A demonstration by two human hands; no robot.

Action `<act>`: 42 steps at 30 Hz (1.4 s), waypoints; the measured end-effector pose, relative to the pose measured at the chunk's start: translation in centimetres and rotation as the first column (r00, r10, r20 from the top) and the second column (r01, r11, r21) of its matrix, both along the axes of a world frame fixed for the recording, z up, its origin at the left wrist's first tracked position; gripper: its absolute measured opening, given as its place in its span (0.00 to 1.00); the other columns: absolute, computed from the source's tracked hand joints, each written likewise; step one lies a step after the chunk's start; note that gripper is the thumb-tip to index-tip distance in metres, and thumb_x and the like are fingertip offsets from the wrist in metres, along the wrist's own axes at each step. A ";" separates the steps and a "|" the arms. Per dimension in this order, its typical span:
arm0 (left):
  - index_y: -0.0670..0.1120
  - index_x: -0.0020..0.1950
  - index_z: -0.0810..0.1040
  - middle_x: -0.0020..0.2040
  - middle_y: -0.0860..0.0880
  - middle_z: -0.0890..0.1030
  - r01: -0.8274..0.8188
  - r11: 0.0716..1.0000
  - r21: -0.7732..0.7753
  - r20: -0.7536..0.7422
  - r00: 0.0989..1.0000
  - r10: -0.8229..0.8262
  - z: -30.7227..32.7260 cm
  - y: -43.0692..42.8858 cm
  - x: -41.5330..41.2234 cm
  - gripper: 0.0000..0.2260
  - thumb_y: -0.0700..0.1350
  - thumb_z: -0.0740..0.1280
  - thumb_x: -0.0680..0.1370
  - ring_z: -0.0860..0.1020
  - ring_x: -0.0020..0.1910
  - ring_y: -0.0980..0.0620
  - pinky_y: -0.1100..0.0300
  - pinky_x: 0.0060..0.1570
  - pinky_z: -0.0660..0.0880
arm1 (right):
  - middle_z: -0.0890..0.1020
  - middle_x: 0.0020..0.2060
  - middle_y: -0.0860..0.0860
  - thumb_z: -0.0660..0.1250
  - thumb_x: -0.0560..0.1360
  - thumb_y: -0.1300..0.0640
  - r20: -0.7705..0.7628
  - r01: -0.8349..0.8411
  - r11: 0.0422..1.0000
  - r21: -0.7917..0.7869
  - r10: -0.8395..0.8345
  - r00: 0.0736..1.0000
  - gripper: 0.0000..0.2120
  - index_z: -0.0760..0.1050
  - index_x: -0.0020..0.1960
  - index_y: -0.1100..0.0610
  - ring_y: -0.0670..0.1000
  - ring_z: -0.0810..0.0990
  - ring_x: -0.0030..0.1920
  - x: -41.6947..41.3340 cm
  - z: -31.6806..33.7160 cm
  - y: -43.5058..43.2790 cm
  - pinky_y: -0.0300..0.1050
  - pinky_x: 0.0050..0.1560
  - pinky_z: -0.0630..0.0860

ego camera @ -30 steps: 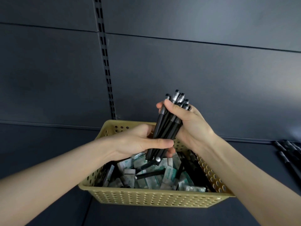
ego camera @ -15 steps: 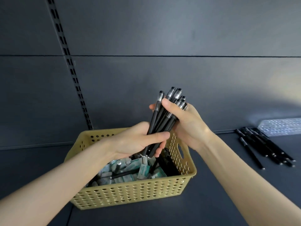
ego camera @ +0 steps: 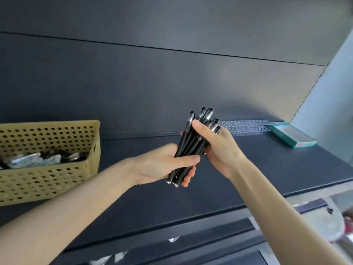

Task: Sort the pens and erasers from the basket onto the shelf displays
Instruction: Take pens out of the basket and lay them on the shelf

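single head-worn view, looking forward and down, close over a dark shelf (ego camera: 267,169), tilted, wide-angle

Basket (ego camera: 57,169): stood on the shelf (ego camera: 267,169) at the far left, near the back panel (ego camera: 133,83).
Erasers (ego camera: 34,160): lay heaped inside the basket.
Pens (ego camera: 191,146): held as a tilted bundle above the shelf, right of the basket and apart from it.
Left hand (ego camera: 162,165): gripped the bundle's lower end from the left.
Right hand (ego camera: 219,148): gripped the upper part from the right.
Perforated strip (ego camera: 246,127): lay along the shelf's rear, behind the right hand.
Box (ego camera: 292,136): lay at the strip's right end, far right.
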State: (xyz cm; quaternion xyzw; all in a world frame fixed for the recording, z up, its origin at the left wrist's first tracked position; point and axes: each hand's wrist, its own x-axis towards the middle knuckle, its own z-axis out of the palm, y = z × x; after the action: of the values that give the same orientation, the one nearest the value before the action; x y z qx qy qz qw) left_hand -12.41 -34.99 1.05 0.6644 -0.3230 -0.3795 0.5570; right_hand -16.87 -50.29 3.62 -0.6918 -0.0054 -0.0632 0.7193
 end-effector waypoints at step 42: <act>0.47 0.66 0.74 0.62 0.51 0.72 -0.889 0.425 0.171 0.762 0.393 0.515 -10.7 -19.1 8.9 0.20 0.56 0.64 0.77 0.70 0.62 0.48 0.54 0.61 0.64 | 0.77 0.54 0.54 0.68 0.75 0.52 -0.060 -0.011 0.717 -0.697 -0.044 0.997 0.22 0.70 0.65 0.59 0.54 0.76 0.55 15.8 -11.3 -18.8 0.39 0.52 0.70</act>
State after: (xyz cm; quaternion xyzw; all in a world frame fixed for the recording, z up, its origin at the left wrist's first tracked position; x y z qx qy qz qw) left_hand -3.54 -54.13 -9.63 0.9485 -0.0206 0.0711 0.3081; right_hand -1.04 -69.06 -7.70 -0.9134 0.0032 -0.0379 0.4053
